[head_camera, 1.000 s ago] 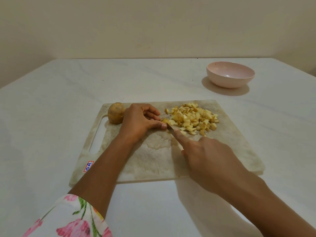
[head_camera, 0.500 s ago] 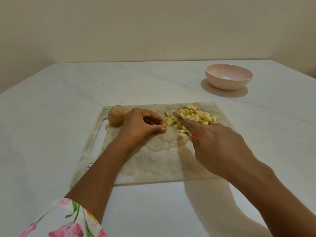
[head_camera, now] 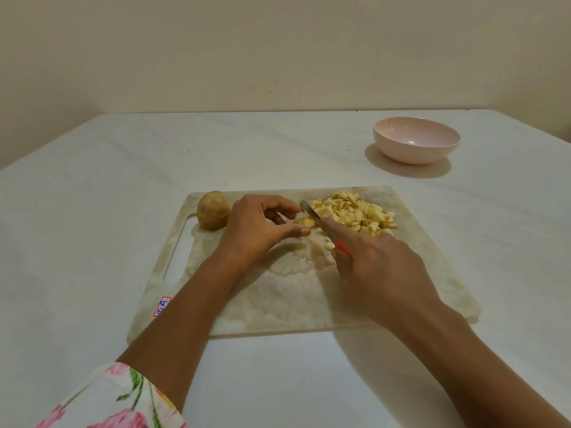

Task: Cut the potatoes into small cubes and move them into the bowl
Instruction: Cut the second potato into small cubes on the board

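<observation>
A pale cutting board (head_camera: pixel 278 298) lies on the white table. A whole brown potato (head_camera: pixel 213 210) sits at its far left. A heap of small yellow potato cubes (head_camera: pixel 355 213) lies at the far right of the board. My left hand (head_camera: pixel 259 227) holds a small potato piece (head_camera: pixel 306 221) down with curled fingers and thumb. My right hand (head_camera: pixel 380 270) grips a red-handled knife (head_camera: pixel 312 211), forefinger along the blade, whose tip lies between the piece and the heap. The pink bowl (head_camera: pixel 416 139) stands apart, at the far right, with nothing in it.
The white table (head_camera: pixel 92 211) stretches around the board, ending at a cream wall behind. A sticker (head_camera: pixel 161 306) marks the board's near left corner, next to its handle slot (head_camera: pixel 180 248).
My right hand has moved forward and up the board with the knife, from the near side of the heap to its left edge. My left hand's fingers have lifted a little.
</observation>
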